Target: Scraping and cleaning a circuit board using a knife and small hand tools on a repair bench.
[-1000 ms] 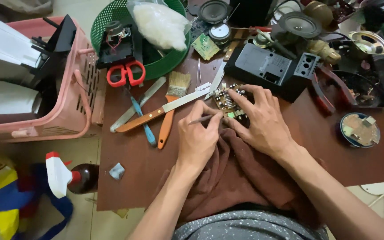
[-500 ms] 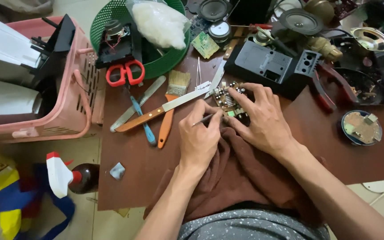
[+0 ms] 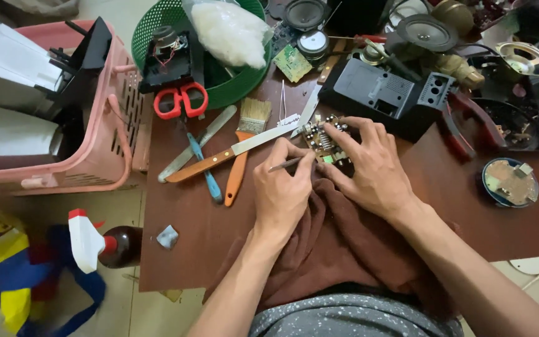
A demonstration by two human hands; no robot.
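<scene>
Brown wood makes up the low table (image 3: 194, 249), seen from the head camera looking straight down, and a brown cloth (image 3: 338, 249) drapes from its near edge over the person's lap. On the cloth's far end, near the middle of the table, sits a small circuit board (image 3: 327, 142) studded with components. The right hand (image 3: 369, 168) lies over the board with fingers spread wide, fingertips pressing its edges to hold it flat. The left hand (image 3: 285, 190) is closed narrowly around a thin metal tool (image 3: 284, 165), pinched between thumb and fingers, its tip pointing toward the board's near side; whether the tip touches the board cannot be told.

Just left of the hands lie a long knife with an orange handle (image 3: 229, 155), a paintbrush with an orange handle (image 3: 244, 150), a blue-handled tool (image 3: 204, 168) and a pale flat stick (image 3: 196, 143). Toward the far edge a green basket (image 3: 157, 25) holds red-handled scissors (image 3: 181, 100) and a white plastic bag (image 3: 229, 31). Behind the board stands a black plastic housing (image 3: 382, 90), with loudspeakers (image 3: 428, 31) beyond it. Near the right edge rests a round blue-rimmed part (image 3: 509, 182). A pink basket (image 3: 104, 156) stands off the left edge, and a spray bottle (image 3: 104, 246) lies on the floor beside the near left corner.
</scene>
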